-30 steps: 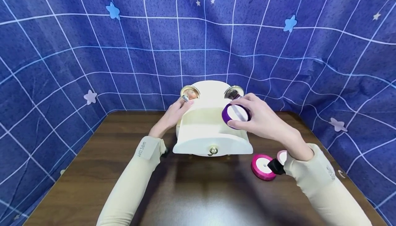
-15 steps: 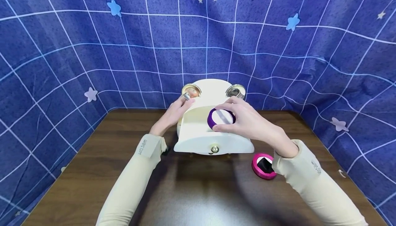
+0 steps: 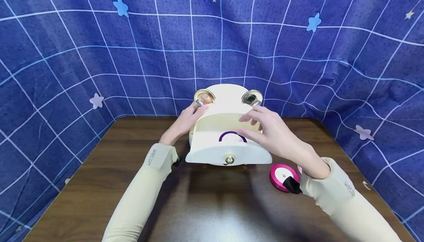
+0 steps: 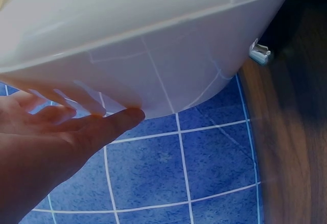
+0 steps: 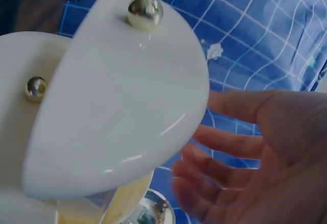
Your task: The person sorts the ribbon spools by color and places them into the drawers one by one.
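A white cabinet [image 3: 225,100] with a rounded top stands on the table, its drawer [image 3: 205,154] pulled out toward me. In the drawer lies a purple ribbon spool [image 3: 232,137], its near part hidden behind the drawer front. My right hand [image 3: 276,133] hovers over the drawer's right side, apart from the spool, fingers loosely bent and holding nothing. My left hand [image 3: 185,124] rests against the cabinet's left side. In the left wrist view the left thumb reaches along the glossy white wall. A gold knob [image 3: 229,159] sits on the drawer front, also large in the right wrist view.
Two round, shiny metal cups [image 3: 204,97] flank the cabinet's top. A pink ribbon spool [image 3: 277,182] lies on the brown table [image 3: 139,183] at right, partly covered by the black wrist strap. A blue gridded cloth [image 3: 165,61] hangs behind.
My right hand lowered the purple ribbon spool into the drawer, let it go and drew back up to the right. The left hand stayed in place.
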`<action>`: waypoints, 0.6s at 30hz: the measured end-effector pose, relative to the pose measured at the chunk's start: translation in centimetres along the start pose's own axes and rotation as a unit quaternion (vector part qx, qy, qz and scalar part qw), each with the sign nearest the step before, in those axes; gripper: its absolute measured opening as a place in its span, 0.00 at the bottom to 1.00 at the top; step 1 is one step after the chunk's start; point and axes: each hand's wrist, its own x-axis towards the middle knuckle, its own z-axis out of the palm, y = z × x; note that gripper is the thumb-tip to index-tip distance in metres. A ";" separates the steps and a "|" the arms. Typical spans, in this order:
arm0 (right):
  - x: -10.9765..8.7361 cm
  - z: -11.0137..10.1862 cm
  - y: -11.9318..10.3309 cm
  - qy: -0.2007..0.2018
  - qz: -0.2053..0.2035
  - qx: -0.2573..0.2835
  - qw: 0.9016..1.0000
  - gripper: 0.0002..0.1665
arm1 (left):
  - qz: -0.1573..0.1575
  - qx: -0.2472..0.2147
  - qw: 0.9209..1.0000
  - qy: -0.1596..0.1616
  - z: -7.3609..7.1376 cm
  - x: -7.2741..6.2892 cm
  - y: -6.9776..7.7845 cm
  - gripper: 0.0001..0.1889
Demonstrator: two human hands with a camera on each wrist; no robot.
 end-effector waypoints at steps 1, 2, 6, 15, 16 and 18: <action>-0.4 0.0 -0.2 0.016 -0.011 0.003 1.000 0.09 | 0.000 0.000 1.000 -0.001 0.0 0.0 0.0 0.28; -0.8 0.0 -0.4 0.031 -0.021 0.010 0.999 0.06 | 0.000 -0.001 1.000 -0.001 -0.1 0.0 0.0 0.28; -3.0 0.6 -1.9 0.073 -0.029 0.075 0.994 0.05 | 0.001 -0.001 1.000 -0.002 -0.1 0.0 0.0 0.29; -6.8 5.1 -3.6 -0.124 0.176 0.367 0.905 0.14 | 0.006 -0.001 1.000 -0.003 -0.2 0.1 0.1 0.28; -6.8 5.5 -3.4 -0.145 0.205 0.397 0.883 0.17 | 0.006 0.000 1.000 -0.003 -0.2 0.0 0.1 0.28; -6.7 6.2 -3.1 -0.164 0.252 0.451 0.841 0.23 | 0.006 0.001 1.000 -0.005 -0.1 0.0 0.0 0.29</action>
